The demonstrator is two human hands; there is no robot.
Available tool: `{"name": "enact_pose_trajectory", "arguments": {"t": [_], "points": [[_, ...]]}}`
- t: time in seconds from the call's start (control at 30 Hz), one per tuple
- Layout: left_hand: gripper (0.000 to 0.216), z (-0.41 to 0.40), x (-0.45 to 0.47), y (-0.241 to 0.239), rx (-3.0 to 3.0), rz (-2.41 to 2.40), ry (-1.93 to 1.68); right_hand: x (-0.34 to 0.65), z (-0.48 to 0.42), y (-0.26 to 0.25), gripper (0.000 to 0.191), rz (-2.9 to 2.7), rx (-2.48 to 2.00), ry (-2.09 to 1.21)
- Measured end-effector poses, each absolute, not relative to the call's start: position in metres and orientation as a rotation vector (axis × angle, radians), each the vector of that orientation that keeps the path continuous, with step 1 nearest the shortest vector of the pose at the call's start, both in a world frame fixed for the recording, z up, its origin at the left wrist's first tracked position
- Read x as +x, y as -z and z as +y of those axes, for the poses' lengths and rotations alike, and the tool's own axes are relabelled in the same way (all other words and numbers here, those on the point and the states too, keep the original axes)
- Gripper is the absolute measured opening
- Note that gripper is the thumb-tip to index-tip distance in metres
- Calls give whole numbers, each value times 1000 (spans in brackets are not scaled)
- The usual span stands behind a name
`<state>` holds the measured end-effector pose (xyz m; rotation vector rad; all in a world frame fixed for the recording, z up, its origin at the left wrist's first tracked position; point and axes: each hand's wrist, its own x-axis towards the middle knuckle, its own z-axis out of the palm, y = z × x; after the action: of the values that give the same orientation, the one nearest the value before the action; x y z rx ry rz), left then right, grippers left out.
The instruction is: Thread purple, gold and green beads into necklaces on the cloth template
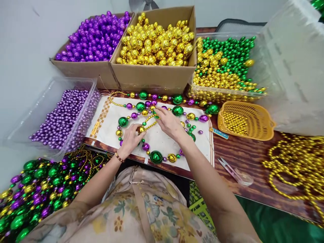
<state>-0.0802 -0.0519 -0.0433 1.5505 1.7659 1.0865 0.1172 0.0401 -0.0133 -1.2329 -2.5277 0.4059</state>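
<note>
On a white cloth [101,116] lies a bead strand [156,157] of green, gold and purple balls, looped around my hands. My left hand [130,140] is closed, thumb and fingers pinching a gold bead [141,129] on the strand. A short run of small gold beads [151,125] slants up from there toward my right hand [169,123]. That hand is bent over the beads with its fingertips together near the small beads; what they grip is hidden. Another strand [178,99] runs along the cloth's far edge.
Behind stand boxes of purple balls [96,37] and gold balls [157,40]. Tubs of purple beads [63,118] and green-gold beads [222,64] flank the cloth. At right are an orange basket [260,123], thread snips [234,172], a blue cutter [219,133] and gold bead strands [296,165].
</note>
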Motion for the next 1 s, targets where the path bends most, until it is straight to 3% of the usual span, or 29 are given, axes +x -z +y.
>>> {"name": "enact_pose_trajectory", "arguments": {"t": [0.2,0.43,0.67,0.87,1.0], "points": [[35,-63,-78,18,1143,1349,-1410,131,11,7,30,-2488,-1160,-610],[36,-52,-85,20,1074,1085,-1187,127,-38,12,25,-2121,-1101,-945],[51,-36,-88,44,951,1016,-1055,107,-47,10,31,-2322,-1425,-466],[49,-23,-83,47,740,911,-973,151,-37,19,32,-2216,-1378,-535],[57,-18,-82,43,635,872,-936,247,-13,43,32,-1874,-2010,-189]]}}
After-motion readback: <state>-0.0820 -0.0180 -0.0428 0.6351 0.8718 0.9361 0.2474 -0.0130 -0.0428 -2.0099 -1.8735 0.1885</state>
